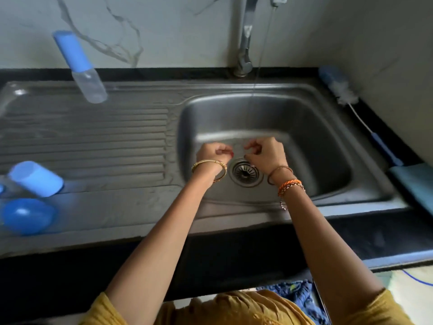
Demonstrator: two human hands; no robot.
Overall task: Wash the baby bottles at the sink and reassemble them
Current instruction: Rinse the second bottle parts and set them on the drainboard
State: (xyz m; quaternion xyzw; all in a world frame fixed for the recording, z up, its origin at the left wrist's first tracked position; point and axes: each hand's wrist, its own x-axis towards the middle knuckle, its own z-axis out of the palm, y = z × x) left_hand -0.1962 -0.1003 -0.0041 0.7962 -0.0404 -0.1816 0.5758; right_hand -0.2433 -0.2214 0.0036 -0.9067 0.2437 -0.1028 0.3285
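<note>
A ribbed stainless-steel drainboard sink (pixel 93 137) fills the frame centre below a marbled white wall (pixel 140 24). Left hand (pixel 214 152) and right hand (pixel 264 154) hover above the round drain (pixel 244 172), fingers curled; any grip is unclear.

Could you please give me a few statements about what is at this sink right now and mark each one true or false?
1. A thin stream of water runs from the tap. True.
2. The bottle brush lies inside the sink basin. False: it lies on the counter right of it.
3. The capped bottle stands at the back of the draining board. True.
4. The left hand grips that bottle. False: both hands, the right hand too, are over the basin, fingers curled.
</note>
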